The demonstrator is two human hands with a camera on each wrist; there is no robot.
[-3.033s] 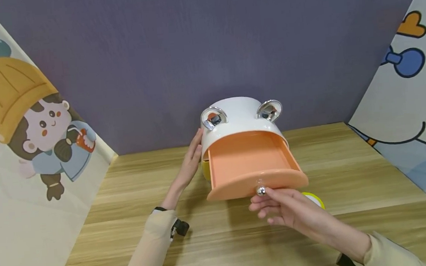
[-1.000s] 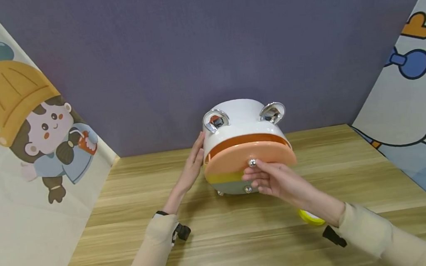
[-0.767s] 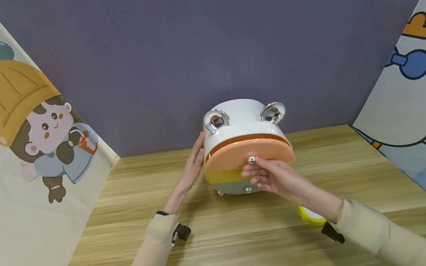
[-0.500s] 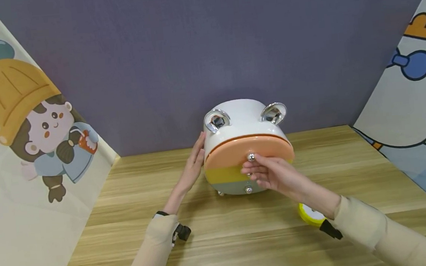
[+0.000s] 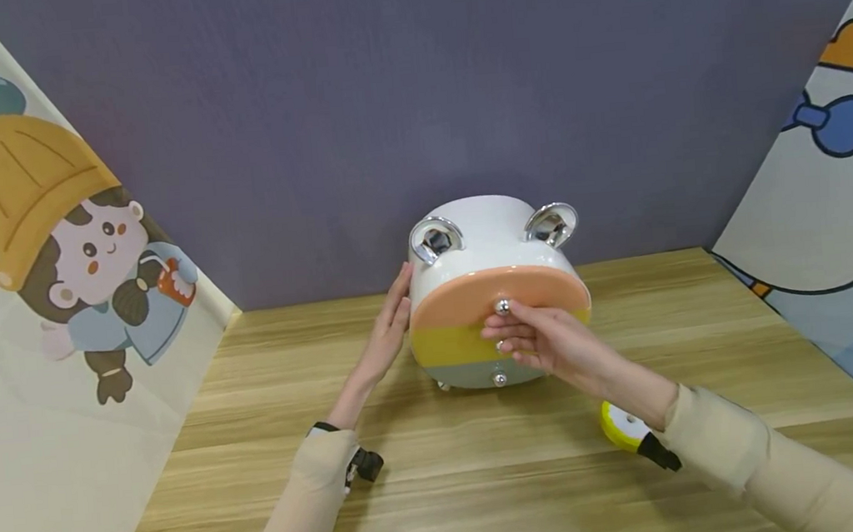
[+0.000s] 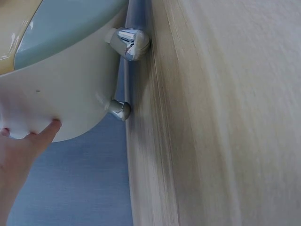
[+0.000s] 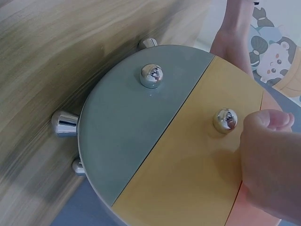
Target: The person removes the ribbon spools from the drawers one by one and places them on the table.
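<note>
A small white drawer cabinet [image 5: 483, 220] with two shiny ear shapes stands at the back of the table. Its three fronts lie flush: a peach drawer [image 5: 451, 297] on top, a yellow drawer [image 5: 444, 346] and a grey-green drawer [image 7: 136, 108] below. My right hand [image 5: 556, 343] pinches the round silver knob [image 5: 502, 306] of the peach drawer between thumb and fingers; in the right wrist view the hand hides that knob. My left hand [image 5: 382, 332] rests along the cabinet's left side with fingers extended, and a fingertip touches the white wall in the left wrist view.
A yellow-rimmed round object with a white face [image 5: 620, 428] lies on the wooden table [image 5: 443, 482], partly covered by the right wrist and its black strap end. A dark grey wall [image 5: 413, 92] rises right behind the cabinet; printed panels flank both sides.
The peach drawer stood well out three seconds ago; my right hand has pushed it in by its knob until flush. My left hand has stayed at the cabinet's side.
</note>
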